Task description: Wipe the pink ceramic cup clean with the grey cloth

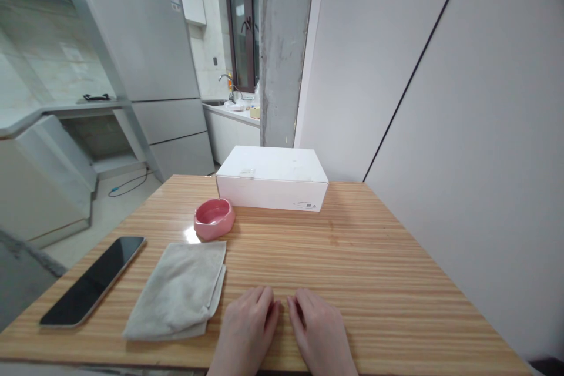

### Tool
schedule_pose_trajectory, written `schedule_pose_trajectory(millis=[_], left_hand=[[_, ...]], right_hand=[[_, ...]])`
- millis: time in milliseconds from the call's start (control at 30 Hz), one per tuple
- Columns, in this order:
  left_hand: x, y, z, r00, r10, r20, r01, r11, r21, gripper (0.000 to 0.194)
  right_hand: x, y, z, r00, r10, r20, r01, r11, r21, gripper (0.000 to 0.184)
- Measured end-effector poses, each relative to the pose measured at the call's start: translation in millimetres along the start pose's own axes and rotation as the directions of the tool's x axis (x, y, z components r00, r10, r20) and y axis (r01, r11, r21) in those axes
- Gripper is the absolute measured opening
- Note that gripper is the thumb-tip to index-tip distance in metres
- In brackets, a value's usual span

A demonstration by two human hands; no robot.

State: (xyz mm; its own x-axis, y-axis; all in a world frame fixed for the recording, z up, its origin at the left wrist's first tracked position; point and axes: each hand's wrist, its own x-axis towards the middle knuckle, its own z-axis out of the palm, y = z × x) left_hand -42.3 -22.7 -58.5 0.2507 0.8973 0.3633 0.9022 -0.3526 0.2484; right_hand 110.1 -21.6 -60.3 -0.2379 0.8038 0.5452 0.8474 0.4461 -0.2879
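Fridge (pixel 141 35) and sink (pixel 214 103): kitchen side, beyond the wooden table (pixel 374 264).
Left hand (pixel 247 324) and right hand (pixel 321 329): resting at the table's near side, slightly apart, fingers curled in; palms hidden, so I can't tell how closed they are; nothing shows in either.
Cloth (pixel 178 285): folded just left of the left hand, seemingly for easy reach.
Bowl (pixel 214 222) and box (pixel 273 179): set back, perhaps leaving space in front.
Count: two hands; one cloth, one bowl, one box, one phone (pixel 94 281).

Cloth (pixel 178 291): plain grey-beige. Table (pixel 374 282): light brown, darker wood-grain stripes. Bowl (pixel 220 227): pink. Phone (pixel 94 282): black, pale rim. Box (pixel 273 191): white, small dark print (pixel 308 205). Fridge (pixel 145 41): silver-grey. Pillar (pixel 284 53): mottled grey. Wall (pixel 361 59): white, black line (pixel 415 70).
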Motion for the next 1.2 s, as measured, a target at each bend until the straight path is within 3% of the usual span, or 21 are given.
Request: schedule_pose_trajectory(millis=[1200], left_hand=[[0.3,1.1,-2.7,1.000,-0.003,-0.014,0.003,1.000,-0.005,0.017]], right_hand=[[-1.3,0.5,0.2,1.000,-0.004,0.021,0.004,1.000,-0.002,0.040]])
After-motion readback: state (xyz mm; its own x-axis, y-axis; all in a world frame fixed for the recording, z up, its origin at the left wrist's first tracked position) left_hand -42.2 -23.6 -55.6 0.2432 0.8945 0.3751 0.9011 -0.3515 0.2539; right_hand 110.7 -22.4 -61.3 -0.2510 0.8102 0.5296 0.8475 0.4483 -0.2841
